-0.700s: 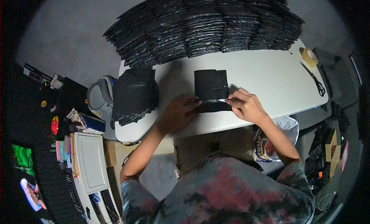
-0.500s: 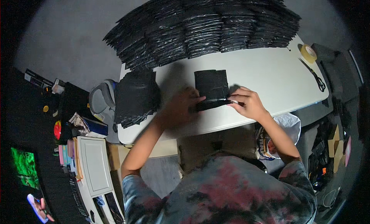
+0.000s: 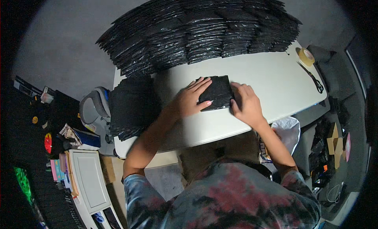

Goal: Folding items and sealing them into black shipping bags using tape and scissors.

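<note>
Lying on a white, round-cornered worktop [image 3: 271,81], one flat, square black plastic packet [image 3: 219,92] sits between two bare hands, near the front edge. The left hand [image 3: 195,97] is palm down with its fingers extended and somewhat spread over the packet's left part, gripping nothing. The right hand [image 3: 246,103] bends around the packet's right edge, thumb and fingers parted; whether it presses on that edge is hard to tell.

Two larger groups of similar dark packets share the surface: one pile of thin, black plastic packets [image 3: 132,105] at the left, and one long, curved bank of glossy black plastic packets [image 3: 202,32] along the back, in roughly five adjoining stacks. The packets in each are too many and too overlapped to count. At the far right are one roll of yellowish tape [image 3: 306,56] and one pair of black-handled scissors [image 3: 311,77], near each other.

The left pile reaches the worktop's left edge, and its far end meets the bank. A narrow white strip separates the single packet from the bank; a shadowed gap lies between that packet and the left pile. The widest stretch of white surface runs from the right hand to the scissors.
</note>
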Tool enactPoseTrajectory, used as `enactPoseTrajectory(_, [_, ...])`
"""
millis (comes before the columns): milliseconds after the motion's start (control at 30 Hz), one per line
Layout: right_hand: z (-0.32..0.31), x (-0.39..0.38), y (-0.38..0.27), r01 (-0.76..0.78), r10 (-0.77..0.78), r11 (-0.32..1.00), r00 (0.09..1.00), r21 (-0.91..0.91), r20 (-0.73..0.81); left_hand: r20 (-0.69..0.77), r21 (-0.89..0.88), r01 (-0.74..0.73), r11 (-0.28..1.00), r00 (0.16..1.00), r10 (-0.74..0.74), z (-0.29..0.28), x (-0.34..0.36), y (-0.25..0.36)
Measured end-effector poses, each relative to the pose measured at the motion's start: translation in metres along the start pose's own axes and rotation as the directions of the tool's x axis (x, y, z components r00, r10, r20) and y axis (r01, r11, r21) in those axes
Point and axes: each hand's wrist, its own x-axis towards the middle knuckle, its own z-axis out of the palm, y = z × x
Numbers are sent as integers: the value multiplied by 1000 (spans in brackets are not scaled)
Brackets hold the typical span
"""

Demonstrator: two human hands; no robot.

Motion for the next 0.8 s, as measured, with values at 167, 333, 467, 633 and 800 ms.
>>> enactPoseTrajectory(167, [22,29,-12,363,-341,930,908,-53,244,44,151,8,988,999,-15,7,-7,-1])
enactPoseTrajectory(333, [45,32,7,359,-308,932,865,-58,396,66,248,38,968,996,-56,8,-10,3])
enactPoseTrajectory(467, [46,34,5,372,-300,923,852,-94,430,65,273,33,961,997,-52,8,-13,5])
enactPoseTrajectory(633, [44,34,3,359,-290,930,852,-83,435,48,266,41,963,997,-55,10,-12,3])
enactPoseTrajectory(800, [45,34,7,365,-304,928,855,-70,421,29,300,47,953,998,-58,12,-9,2])
